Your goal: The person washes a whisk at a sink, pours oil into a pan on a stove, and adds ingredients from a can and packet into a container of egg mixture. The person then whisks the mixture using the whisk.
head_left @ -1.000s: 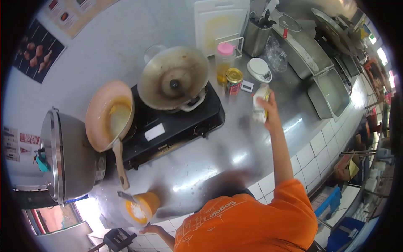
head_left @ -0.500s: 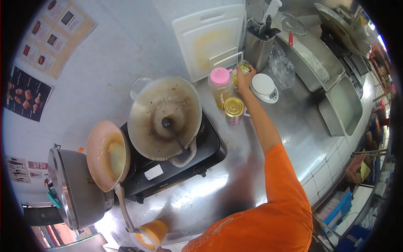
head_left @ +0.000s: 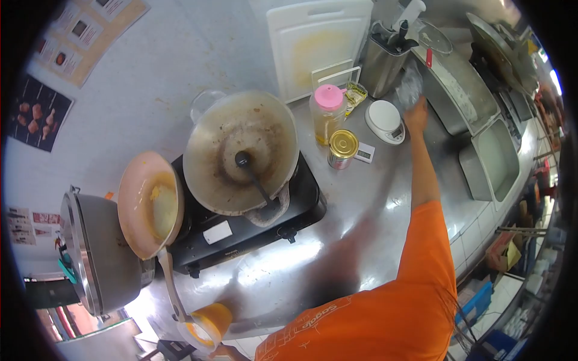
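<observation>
My right hand [head_left: 416,113] is closed on the near end of a crumpled clear plastic bag [head_left: 410,86], just right of a round white kitchen scale [head_left: 385,120]. A yellow-green packet [head_left: 355,98] stands behind a pink-lidded jar [head_left: 329,114] of yellowish liquid. In front are a gold-lidded can [head_left: 342,150] and a small white digital device [head_left: 365,152]. At the bottom edge, my left hand [head_left: 226,351] shows only partly, its fingers against the rim of an orange cup [head_left: 215,317] with a white inside; the cup sits by a frying pan's handle.
A wok [head_left: 201,162] with a black ladle [head_left: 242,159] rests on a black gas stove [head_left: 271,234]. Left are a frying pan [head_left: 132,201] and a large grey pot [head_left: 114,253]. Behind stand a cutting board [head_left: 280,36] and knife holder [head_left: 383,63]; metal trays [head_left: 472,174] line the right.
My right hand has let go of the yellow-green packet and moved right to the plastic bag. The view has shifted slightly. My left hand remains beside the orange cup.
</observation>
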`<state>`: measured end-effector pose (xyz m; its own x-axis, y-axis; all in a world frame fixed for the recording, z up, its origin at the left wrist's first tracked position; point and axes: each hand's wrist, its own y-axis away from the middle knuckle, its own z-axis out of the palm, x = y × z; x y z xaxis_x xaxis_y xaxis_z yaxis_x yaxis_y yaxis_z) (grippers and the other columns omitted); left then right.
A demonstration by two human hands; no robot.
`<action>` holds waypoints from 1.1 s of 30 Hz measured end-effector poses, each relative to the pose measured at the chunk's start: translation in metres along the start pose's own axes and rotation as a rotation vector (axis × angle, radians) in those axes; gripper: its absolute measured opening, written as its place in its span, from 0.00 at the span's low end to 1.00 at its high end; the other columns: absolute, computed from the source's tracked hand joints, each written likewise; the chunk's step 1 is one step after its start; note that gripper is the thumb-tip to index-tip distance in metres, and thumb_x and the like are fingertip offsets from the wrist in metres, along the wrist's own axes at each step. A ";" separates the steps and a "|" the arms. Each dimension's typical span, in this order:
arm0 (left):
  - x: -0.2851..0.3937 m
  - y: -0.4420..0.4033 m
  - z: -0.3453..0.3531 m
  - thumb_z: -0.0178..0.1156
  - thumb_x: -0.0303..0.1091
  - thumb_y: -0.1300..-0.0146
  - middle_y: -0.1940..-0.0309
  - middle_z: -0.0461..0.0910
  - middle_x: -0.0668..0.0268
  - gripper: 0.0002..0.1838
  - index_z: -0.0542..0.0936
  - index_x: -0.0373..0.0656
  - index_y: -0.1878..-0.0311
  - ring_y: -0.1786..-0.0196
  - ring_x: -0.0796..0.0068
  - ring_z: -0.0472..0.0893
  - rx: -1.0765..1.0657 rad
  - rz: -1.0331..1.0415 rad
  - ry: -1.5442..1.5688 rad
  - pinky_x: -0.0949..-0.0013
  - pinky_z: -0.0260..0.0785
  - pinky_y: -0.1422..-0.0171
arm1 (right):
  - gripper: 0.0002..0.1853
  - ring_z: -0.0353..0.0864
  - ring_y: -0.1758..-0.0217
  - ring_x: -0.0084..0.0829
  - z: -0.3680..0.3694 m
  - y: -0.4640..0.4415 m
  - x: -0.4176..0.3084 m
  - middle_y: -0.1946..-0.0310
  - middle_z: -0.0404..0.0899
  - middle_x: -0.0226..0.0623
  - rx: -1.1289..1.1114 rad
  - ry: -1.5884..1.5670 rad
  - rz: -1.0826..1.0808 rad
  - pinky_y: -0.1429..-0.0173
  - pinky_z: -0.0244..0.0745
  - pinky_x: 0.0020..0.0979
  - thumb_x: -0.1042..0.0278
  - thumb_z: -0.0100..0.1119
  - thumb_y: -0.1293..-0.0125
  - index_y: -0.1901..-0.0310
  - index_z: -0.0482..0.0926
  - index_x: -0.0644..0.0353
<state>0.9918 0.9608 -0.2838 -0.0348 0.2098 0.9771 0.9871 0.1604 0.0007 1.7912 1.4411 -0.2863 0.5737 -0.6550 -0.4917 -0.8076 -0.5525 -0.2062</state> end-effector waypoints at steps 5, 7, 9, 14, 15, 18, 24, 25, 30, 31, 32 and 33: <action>-0.005 -0.004 -0.016 0.11 0.72 0.36 0.28 0.54 0.45 0.53 0.45 0.28 0.27 0.28 0.55 0.57 0.024 -0.029 0.097 0.52 0.47 0.22 | 0.32 0.73 0.40 0.55 -0.031 0.049 0.061 0.44 0.73 0.58 0.326 -0.152 -0.176 0.37 0.67 0.45 0.73 0.58 0.44 0.36 0.63 0.68; -0.005 -0.004 -0.021 0.11 0.72 0.36 0.28 0.54 0.45 0.53 0.45 0.28 0.27 0.27 0.55 0.57 0.035 -0.049 0.152 0.53 0.47 0.22 | 0.32 0.71 0.39 0.55 -0.045 0.076 0.059 0.43 0.72 0.58 0.280 -0.224 -0.288 0.36 0.66 0.45 0.73 0.58 0.44 0.36 0.63 0.69; -0.001 0.000 -0.023 0.11 0.72 0.35 0.28 0.53 0.45 0.53 0.45 0.28 0.27 0.27 0.55 0.57 0.006 -0.090 0.240 0.53 0.47 0.22 | 0.33 0.68 0.35 0.54 -0.056 0.111 0.048 0.39 0.69 0.57 0.201 -0.323 -0.486 0.33 0.63 0.45 0.73 0.58 0.44 0.36 0.63 0.70; -0.048 -0.032 -0.052 0.21 0.63 0.27 0.32 0.61 0.46 0.43 0.56 0.28 0.31 0.31 0.55 0.63 -0.182 0.078 0.037 0.53 0.52 0.25 | 0.53 0.64 0.32 0.51 -0.073 0.226 -0.053 0.38 0.67 0.55 -0.151 -0.431 -0.603 0.30 0.59 0.45 0.59 0.74 0.54 0.29 0.53 0.63; -0.057 -0.039 -0.060 0.24 0.59 0.25 0.36 0.67 0.48 0.40 0.62 0.29 0.34 0.34 0.54 0.67 -0.159 0.132 -0.082 0.54 0.54 0.26 | 0.61 0.65 0.33 0.50 -0.068 0.241 -0.066 0.38 0.66 0.54 -0.166 -0.447 -0.519 0.30 0.60 0.45 0.54 0.79 0.60 0.28 0.48 0.61; -0.033 -0.016 -0.090 0.27 0.55 0.25 0.44 0.73 0.52 0.35 0.69 0.31 0.41 0.40 0.58 0.71 -0.210 0.243 -0.249 0.56 0.60 0.33 | 0.73 0.57 0.28 0.49 -0.062 0.270 -0.102 0.34 0.59 0.55 -0.132 -0.426 -0.217 0.28 0.57 0.45 0.47 0.85 0.71 0.27 0.41 0.56; -0.041 -0.015 -0.184 0.31 0.47 0.25 0.55 0.76 0.56 0.27 0.74 0.35 0.52 0.48 0.59 0.72 -0.232 0.481 -0.478 0.59 0.61 0.37 | 0.66 0.79 0.48 0.43 0.010 0.261 -0.122 0.43 0.70 0.55 0.196 -0.755 -0.352 0.44 0.75 0.42 0.51 0.83 0.64 0.31 0.43 0.67; -0.045 -0.019 -0.200 0.31 0.46 0.25 0.56 0.76 0.56 0.26 0.74 0.35 0.52 0.48 0.58 0.72 -0.216 0.470 -0.483 0.59 0.61 0.37 | 0.65 0.81 0.52 0.41 0.017 0.262 -0.122 0.46 0.72 0.56 0.054 -1.061 -0.288 0.47 0.77 0.39 0.52 0.83 0.63 0.32 0.43 0.68; -0.074 -0.048 -0.271 0.33 0.38 0.26 0.55 0.76 0.58 0.21 0.75 0.36 0.56 0.50 0.62 0.72 -0.046 0.392 -0.489 0.61 0.61 0.40 | 0.59 0.78 0.48 0.42 -0.009 0.297 -0.081 0.48 0.71 0.55 0.342 -0.686 -0.463 0.48 0.81 0.38 0.56 0.84 0.63 0.37 0.48 0.67; -0.078 -0.056 -0.281 0.33 0.38 0.26 0.55 0.76 0.58 0.21 0.75 0.36 0.56 0.50 0.62 0.72 -0.020 0.377 -0.492 0.61 0.61 0.40 | 0.59 0.79 0.49 0.43 -0.015 0.306 -0.070 0.47 0.69 0.56 0.279 -0.956 -0.436 0.48 0.82 0.38 0.58 0.84 0.64 0.38 0.48 0.66; -0.083 -0.066 -0.292 0.32 0.39 0.26 0.56 0.77 0.58 0.21 0.75 0.37 0.55 0.50 0.62 0.71 -0.008 0.338 -0.510 0.61 0.61 0.40 | 0.60 0.80 0.50 0.44 -0.032 0.326 -0.057 0.46 0.68 0.57 0.249 -0.952 -0.362 0.48 0.83 0.39 0.58 0.85 0.65 0.38 0.47 0.65; -0.089 -0.079 -0.304 0.32 0.39 0.26 0.56 0.77 0.58 0.22 0.75 0.37 0.55 0.50 0.62 0.71 -0.003 0.302 -0.525 0.60 0.61 0.41 | 0.60 0.80 0.50 0.45 -0.058 0.353 -0.051 0.46 0.68 0.58 0.235 -0.951 -0.328 0.48 0.83 0.40 0.59 0.85 0.65 0.37 0.46 0.64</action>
<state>0.9650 0.6360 -0.3061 0.1751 0.6934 0.6990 0.9657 0.0174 -0.2591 1.4852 1.2499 -0.2847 0.5079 0.2444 -0.8260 -0.6957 -0.4491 -0.5607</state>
